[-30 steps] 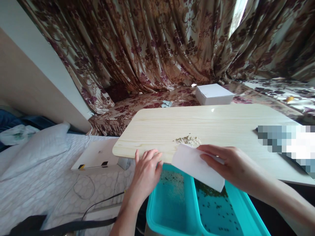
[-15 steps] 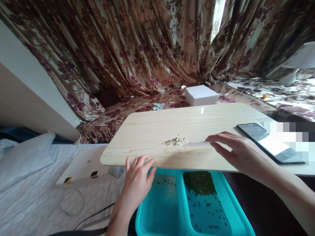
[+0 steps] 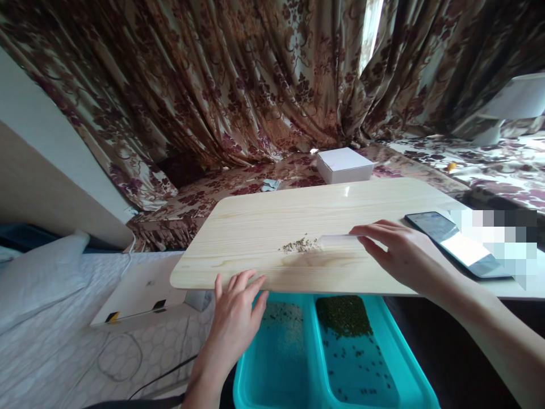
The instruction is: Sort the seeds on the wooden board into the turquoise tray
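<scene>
My right hand (image 3: 402, 250) pinches a thin, pale, see-through flat strip (image 3: 336, 239) between thumb and fingers. Its far end touches the right side of a small pile of mixed white and green grains (image 3: 300, 245) on the light wooden table (image 3: 251, 221). At the table's near edge my left hand (image 3: 238, 301) rests with its fingers spread, holding nothing. Below that edge is a turquoise two-part tub (image 3: 313, 363). Its right compartment holds a heap of green grains (image 3: 344, 315), with some scattered; whitish grains (image 3: 289, 326) and a few dark ones lie in the left.
A tablet-like device (image 3: 460, 244) lies on the table's right side, partly blurred out. Behind the table stand a white box (image 3: 344, 165) and a small folded cloth (image 3: 270, 185). To the left, a white case (image 3: 138, 289) and cables (image 3: 119, 355) lie on the bed.
My right hand has lifted slightly and shifted a little left with the strip, which now shows more broadly. The grain pile looks more drawn together on its right side. My left hand stays put.
</scene>
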A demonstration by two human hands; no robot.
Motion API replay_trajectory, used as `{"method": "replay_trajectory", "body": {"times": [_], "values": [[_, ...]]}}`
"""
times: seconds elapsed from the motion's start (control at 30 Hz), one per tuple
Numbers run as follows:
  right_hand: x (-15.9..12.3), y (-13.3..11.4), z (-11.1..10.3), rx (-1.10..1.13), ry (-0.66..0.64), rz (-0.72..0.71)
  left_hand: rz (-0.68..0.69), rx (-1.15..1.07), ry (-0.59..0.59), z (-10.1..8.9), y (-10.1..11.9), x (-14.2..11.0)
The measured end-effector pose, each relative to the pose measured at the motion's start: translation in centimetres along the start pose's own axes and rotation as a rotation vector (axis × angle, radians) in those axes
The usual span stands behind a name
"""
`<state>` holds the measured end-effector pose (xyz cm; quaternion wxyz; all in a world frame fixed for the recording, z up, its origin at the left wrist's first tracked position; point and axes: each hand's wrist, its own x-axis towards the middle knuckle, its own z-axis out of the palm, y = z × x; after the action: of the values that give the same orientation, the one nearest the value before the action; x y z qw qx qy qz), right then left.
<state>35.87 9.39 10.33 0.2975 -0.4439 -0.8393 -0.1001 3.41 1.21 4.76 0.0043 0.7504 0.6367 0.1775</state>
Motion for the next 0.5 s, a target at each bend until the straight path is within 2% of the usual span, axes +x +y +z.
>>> {"method": "replay_trajectory", "body": {"times": [0.13,0.33,0.4,0.5], "values": [[-0.3,-0.5,0.3,-0.040,-0.039,0.028,0.002,0.001,-0.004,-0.1,0.0,0.0],[-0.5,-2.7,-0.4,0.082,-0.076,0.019,-0.006,0.007,-0.026,-0.2,0.1,0.1],[-0.7,-1.9,-0.6,0.112,-0.074,0.093,-0.005,0.002,-0.032,-0.2,0.1,0.1],[-1.8,1.0,-0.7,0.198,-0.052,0.310,-0.006,-0.010,-0.023,-0.2,0.1,0.0]]}}
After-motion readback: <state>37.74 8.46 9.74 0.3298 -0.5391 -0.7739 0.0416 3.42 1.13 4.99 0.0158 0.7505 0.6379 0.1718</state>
